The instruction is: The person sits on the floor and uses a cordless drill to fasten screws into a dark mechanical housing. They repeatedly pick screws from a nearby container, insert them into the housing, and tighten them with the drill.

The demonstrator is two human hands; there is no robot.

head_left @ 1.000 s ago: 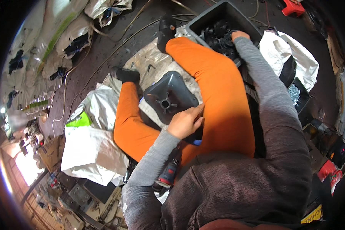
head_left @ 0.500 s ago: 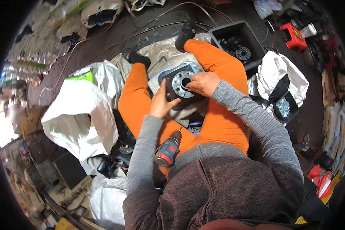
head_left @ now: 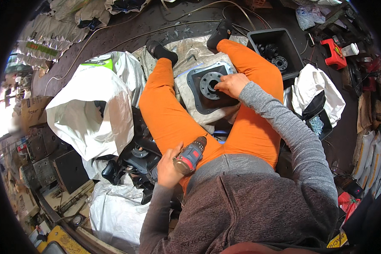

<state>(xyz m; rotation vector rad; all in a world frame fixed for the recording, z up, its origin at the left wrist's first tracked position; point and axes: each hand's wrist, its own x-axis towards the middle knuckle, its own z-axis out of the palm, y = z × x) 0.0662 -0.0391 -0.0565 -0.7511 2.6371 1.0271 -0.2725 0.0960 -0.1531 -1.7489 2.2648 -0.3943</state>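
From my end I see the right grip (head_left: 234, 84) closed with its fingers bunched on the centre of a round grey metal flange with bolt holes (head_left: 205, 83), in the upper middle of the frame, covering its right edge. The flange sits on a square dark grey dished plate (head_left: 223, 104). Lower, the left grip (head_left: 169, 168) is against a black-and-red power drill (head_left: 192, 155); its fingers are hidden, so I can't tell how tightly they close. Orange-trousered legs (head_left: 258, 108) flank the plate. Dark mechanical parts (head_left: 140, 153) crowd the drill's left, beside a bulging white sack (head_left: 82, 101). Upper right, I see a grey plastic bin (head_left: 295, 51), a crumpled white bag (head_left: 332, 97) and a black box of silvery screws (head_left: 324, 127).
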